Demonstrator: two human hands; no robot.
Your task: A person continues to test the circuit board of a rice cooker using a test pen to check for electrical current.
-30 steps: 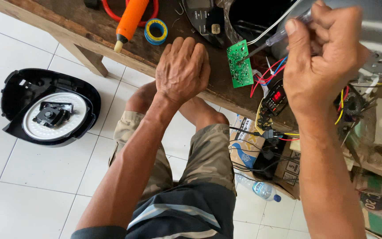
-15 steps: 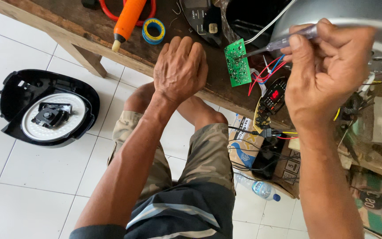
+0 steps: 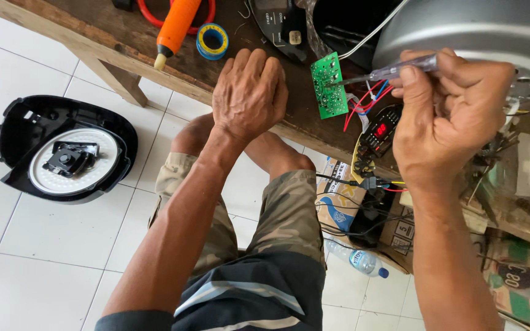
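The left hand (image 3: pixel 249 92) lies palm down on the dark wooden surface (image 3: pixel 124 46), fingers spread and relaxed, gripping nothing; its forearm runs straight down toward the camera over the knees. The right hand (image 3: pixel 446 116) is raised at the surface's edge with the wrist bent, fingers curled around a slim screwdriver with a clear violet handle (image 3: pixel 394 68). The metal tip points left and meets the small green circuit board (image 3: pixel 326 86), which stands tilted just right of the left hand, with red, blue and white wires (image 3: pixel 366 101) trailing from it. Behind the right hand sits a round grey metal appliance body (image 3: pixel 473 27). An orange-handled tool (image 3: pixel 176 27) and a blue-and-yellow tape roll (image 3: pixel 211 40) lie near the left hand's fingertips. On the white tiled floor (image 3: pixel 32 257) rests a black appliance lid with a white inner disc (image 3: pixel 65 150).
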